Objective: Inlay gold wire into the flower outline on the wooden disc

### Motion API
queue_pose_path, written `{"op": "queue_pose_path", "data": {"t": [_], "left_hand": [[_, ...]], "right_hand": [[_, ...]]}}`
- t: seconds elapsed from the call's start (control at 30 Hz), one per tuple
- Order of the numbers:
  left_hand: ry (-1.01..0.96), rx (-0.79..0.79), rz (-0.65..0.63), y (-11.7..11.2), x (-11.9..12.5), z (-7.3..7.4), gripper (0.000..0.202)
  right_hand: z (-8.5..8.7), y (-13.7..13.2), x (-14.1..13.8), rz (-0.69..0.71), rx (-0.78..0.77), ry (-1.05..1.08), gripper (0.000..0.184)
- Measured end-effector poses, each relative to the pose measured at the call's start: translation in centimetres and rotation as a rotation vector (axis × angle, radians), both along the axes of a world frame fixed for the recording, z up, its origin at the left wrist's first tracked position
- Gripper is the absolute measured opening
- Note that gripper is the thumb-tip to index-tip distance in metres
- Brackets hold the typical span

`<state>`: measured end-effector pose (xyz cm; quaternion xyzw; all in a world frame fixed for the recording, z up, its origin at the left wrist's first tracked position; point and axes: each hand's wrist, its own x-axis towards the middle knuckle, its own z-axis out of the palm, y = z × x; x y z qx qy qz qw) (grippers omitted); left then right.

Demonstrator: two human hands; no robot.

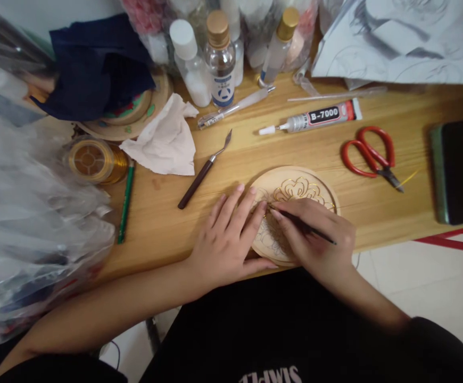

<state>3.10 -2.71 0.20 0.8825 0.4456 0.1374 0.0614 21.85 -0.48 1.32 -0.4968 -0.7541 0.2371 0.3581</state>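
A round wooden disc [315, 187] with gold wire flower outlines lies near the front edge of the wooden table [255, 149]. My left hand [227, 236] rests flat on the disc's left side, fingers stretched out and holding it down. My right hand [315, 236] is closed in a pinch on a thin dark tool [307, 227], whose tip touches the disc's surface between my two hands. The lower part of the disc is hidden under my hands.
A dark-handled palette knife [203, 171], a crumpled tissue [165, 141], a B-7000 glue tube [315, 116], red scissors [369, 155], a gold wire spool [93, 159], a green pen [125, 205], several bottles [219, 58], a dark phone [461, 170] at right, and plastic bags [27, 213] at left.
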Motion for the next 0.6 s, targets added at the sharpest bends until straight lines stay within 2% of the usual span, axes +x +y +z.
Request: {"op": "queue_pose_path", "data": {"t": [0.33, 0.6], "left_hand": [[-0.009, -0.001, 0.004, 0.0, -0.02, -0.09, 0.089], [-0.027, 0.015, 0.009, -0.05, 0.0, -0.22, 0.089]], "right_hand": [[-0.26, 0.19, 0.31, 0.028, 0.007, -0.016, 0.021], [-0.3, 0.32, 0.53, 0.095, 0.101, -0.097, 0.023]]}}
